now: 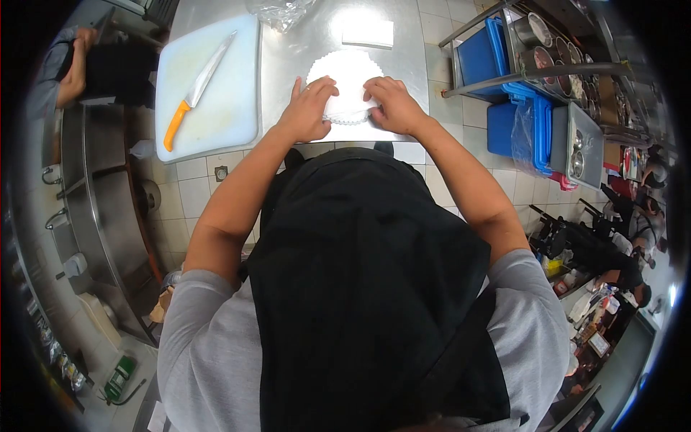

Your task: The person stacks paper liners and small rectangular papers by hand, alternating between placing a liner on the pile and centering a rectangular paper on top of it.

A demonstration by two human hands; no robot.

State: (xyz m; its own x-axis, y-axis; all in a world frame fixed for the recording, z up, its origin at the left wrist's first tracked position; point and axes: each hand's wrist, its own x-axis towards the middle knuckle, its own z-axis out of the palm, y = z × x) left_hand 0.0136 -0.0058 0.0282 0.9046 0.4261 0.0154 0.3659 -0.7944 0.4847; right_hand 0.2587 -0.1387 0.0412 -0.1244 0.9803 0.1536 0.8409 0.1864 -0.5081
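A round white paper piece with a scalloped edge [345, 72] lies on the steel table [284, 65] in front of me. My left hand [312, 108] rests on its left side, with the fingers bent and the thumb near the lower edge. On its right side is my right hand [392, 104], its curled fingers and thumb at the paper's edge. Whether either hand pinches the paper is too small to tell. Left of my hands, a knife with an orange handle [176, 126] lies on a white cutting board [223, 108].
Clear plastic wrap [281, 11] and a small white rectangular item [368, 33] sit farther back on the table. Blue bins [511, 133] and a metal rack [536, 74] stand at the right. A person's arm [72, 75] shows at the upper left; other people are far right.
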